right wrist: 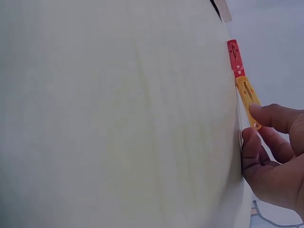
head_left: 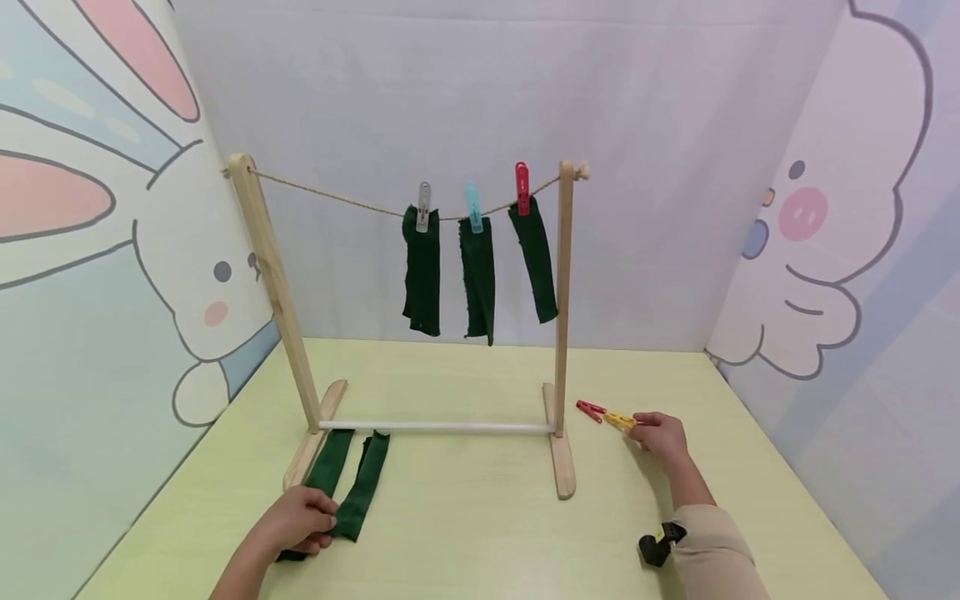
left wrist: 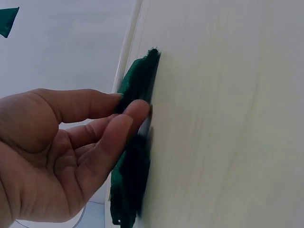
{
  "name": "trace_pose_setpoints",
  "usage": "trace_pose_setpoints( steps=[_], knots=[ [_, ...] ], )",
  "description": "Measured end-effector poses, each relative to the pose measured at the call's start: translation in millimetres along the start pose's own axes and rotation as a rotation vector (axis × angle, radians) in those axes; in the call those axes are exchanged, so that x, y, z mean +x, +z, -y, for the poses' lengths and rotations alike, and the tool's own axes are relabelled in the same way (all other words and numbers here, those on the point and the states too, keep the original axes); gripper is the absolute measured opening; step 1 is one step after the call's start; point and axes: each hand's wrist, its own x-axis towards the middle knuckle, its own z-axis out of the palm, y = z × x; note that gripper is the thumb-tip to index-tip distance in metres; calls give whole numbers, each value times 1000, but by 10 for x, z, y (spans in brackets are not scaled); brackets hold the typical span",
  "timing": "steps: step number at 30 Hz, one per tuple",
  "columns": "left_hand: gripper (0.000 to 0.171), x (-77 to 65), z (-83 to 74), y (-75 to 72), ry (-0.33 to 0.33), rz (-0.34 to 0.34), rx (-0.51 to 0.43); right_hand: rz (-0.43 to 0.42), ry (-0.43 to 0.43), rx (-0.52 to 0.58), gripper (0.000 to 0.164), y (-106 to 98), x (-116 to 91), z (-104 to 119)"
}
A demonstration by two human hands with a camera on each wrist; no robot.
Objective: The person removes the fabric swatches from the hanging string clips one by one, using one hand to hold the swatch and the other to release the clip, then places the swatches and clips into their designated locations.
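In the head view, my left hand (head_left: pixel 296 521) is at the near end of a dark green cloth strip (head_left: pixel 363 492), its fingertips pinching the left edge. The left wrist view shows the hand (left wrist: pixel 61 142) close up, with the cloth (left wrist: pixel 140 78) between thumb and fingers. Another green strip (head_left: pixel 330 467) lies partly under this hand. On the right, my right hand (head_left: pixel 662 437) pinches one end of a yellow clothespin (head_left: pixel 618 421). A red clothespin (head_left: pixel 591 410) lies at its far end, seen also beyond the yellow clothespin (right wrist: pixel 248 92) in the right wrist view.
A wooden stand (head_left: pixel 564 333) carries a rope (head_left: pixel 330 197) with three green strips hung by grey (head_left: pixel 423 208), light blue (head_left: pixel 473 208) and red (head_left: pixel 522 187) clothespins. A white bar (head_left: pixel 438 427) joins its feet. Walls with cartoon animals enclose the pale yellow table (head_left: pixel 465 517).
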Motion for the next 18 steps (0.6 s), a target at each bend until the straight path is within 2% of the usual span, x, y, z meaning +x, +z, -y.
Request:
trace_pose_setpoints(
  steps=[7,13,15,18],
  knots=[
    [12,10,16,1,-8,1,-12,18,-35,-126,36,-12,0,30],
    [14,-5,52,-24,6,18,-30,61,-22,-135,37,-35,14,32],
    [15,-17,51,-32,5,-2,-27,72,-14,-118,37,-41,9,28],
    [18,-39,18,-30,-13,-79,-11,98,-17,-85,40,-74,-16,21]
  ],
)
